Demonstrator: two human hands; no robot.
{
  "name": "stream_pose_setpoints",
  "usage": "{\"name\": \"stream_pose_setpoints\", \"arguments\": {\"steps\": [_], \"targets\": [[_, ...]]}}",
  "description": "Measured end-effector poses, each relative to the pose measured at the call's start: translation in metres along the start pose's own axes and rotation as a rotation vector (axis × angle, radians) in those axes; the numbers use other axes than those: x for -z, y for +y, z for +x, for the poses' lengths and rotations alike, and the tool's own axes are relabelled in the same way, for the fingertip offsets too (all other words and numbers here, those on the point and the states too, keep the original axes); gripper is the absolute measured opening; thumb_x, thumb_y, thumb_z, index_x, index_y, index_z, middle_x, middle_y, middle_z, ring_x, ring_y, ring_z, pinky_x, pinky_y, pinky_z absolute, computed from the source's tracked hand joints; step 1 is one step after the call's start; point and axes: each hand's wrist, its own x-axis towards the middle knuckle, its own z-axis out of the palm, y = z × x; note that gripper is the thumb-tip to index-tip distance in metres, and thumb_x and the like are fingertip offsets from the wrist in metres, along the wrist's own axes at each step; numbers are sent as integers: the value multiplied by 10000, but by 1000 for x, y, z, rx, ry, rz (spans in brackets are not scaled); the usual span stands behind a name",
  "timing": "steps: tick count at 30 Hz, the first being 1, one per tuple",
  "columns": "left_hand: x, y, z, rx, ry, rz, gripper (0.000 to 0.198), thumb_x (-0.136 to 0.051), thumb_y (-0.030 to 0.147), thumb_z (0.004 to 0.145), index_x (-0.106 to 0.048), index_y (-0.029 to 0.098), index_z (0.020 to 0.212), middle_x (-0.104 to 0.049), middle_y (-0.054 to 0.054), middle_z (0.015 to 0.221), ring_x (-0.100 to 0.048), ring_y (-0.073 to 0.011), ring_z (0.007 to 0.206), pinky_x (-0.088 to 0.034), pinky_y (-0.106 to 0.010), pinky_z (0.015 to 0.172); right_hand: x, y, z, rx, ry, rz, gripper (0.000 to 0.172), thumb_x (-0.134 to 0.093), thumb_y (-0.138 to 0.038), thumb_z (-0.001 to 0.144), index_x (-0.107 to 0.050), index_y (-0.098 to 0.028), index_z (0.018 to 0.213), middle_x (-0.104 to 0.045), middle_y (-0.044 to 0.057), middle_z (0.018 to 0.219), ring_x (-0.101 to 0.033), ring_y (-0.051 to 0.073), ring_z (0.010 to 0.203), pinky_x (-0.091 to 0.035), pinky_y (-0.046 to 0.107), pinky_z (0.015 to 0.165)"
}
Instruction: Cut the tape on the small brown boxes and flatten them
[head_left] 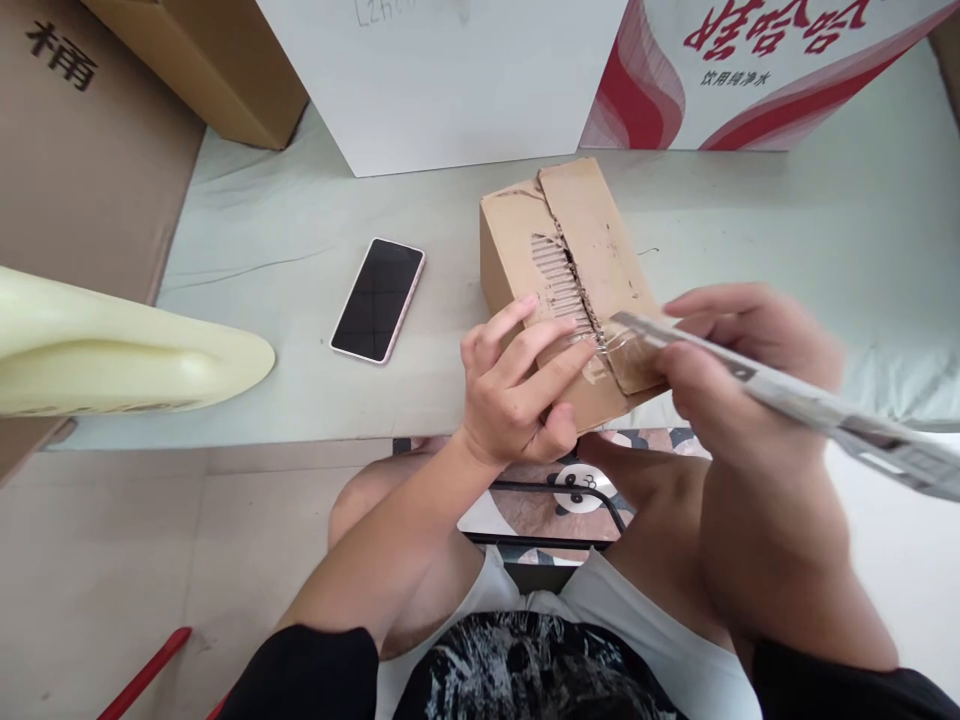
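A small cardboard box (499, 240) lies at a slant on the table, its top seam torn and ragged, with a corrugated layer bared beside it. My left hand (517, 385) rests on the box's near end, fingers spread over the top by the seam. Clear tape (630, 350) clings near that seam. Above the box's right edge, my right hand (739, 370) pinches a long, flat grey strip (810, 405) between thumb and fingers. One pointed end of the strip reaches the box top; the other runs off toward the right edge. Blur hides whether it is tape or a tool.
Left of the box lies a phone (379, 300), screen up. Large white cartons (465, 90) and a red-and-white carton (735, 110) stand behind. Brown cartons (225, 70) and a pale yellow curved object (135, 345) are at left. The table's near edge (262, 440) meets my knees.
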Motion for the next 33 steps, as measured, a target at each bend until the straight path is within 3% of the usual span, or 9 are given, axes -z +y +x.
{"name": "stream_pose_setpoints", "arguments": {"steps": [3, 5, 9, 13, 21, 25, 33], "targets": [[0, -1, 1, -8, -6, 6, 475, -357, 426, 995, -761, 236, 1157, -777, -79, 1156, -577, -307, 1306, -454, -466, 1102, 3, 11, 0, -2, 36, 260, 69, -738, -219, 890, -686, -260, 909, -523, -99, 531, -371, 58, 340, -283, 215, 325], [0, -2, 1, -1, -5, -1, 470, -357, 426, 993, -756, 244, 1162, -776, -75, 1150, -574, -304, 1313, -448, -464, 1107, 5, 16, 2, -43, 34, 315, 96, -799, -288, 871, -722, -259, 921, -570, -84, 557, -410, 60, 357, -318, 217, 332], [2, -3, 1, 5, -11, -24, 451, -369, 421, 983, -738, 272, 1196, -773, -65, 1161, -565, -303, 1325, -443, -469, 1112, 8, 19, 7, -161, 14, 597, 395, -842, -536, 749, -817, -260, 1030, -740, 18, 738, -612, 139, 539, -408, 249, 351], [2, -4, 1, 11, -23, -48, 455, -392, 420, 980, -747, 252, 1210, -764, -87, 1174, -558, -318, 1334, -438, -479, 1121, 10, 20, 13, -180, -94, 854, 550, -695, -650, 790, -849, -185, 1041, -759, 62, 725, -620, 145, 498, -463, 260, 346], [2, -4, 3, 2, -30, -32, 477, -372, 416, 996, -775, 229, 1170, -756, -91, 1164, -559, -316, 1328, -449, -474, 1133, 7, 21, 10, -218, -15, 693, 341, -716, -536, 828, -831, -223, 901, -735, 32, 635, -544, 120, 391, -458, 250, 327], [2, -3, 4, 5, -30, -14, 493, -357, 427, 999, -783, 226, 1145, -759, -96, 1141, -565, -324, 1316, -469, -489, 1118, 0, 20, 7, -192, 89, 703, 261, -745, -455, 833, -853, -219, 862, -732, 30, 606, -550, 102, 397, -451, 213, 325], [4, -3, 4, 6, -42, 1, 482, -359, 408, 994, -777, 221, 1146, -758, -98, 1151, -567, -327, 1312, -472, -497, 1121, -5, 23, 3, -116, 119, 690, 240, -741, -416, 859, -830, -203, 924, -740, 21, 644, -580, 103, 434, -480, 204, 354]]}}
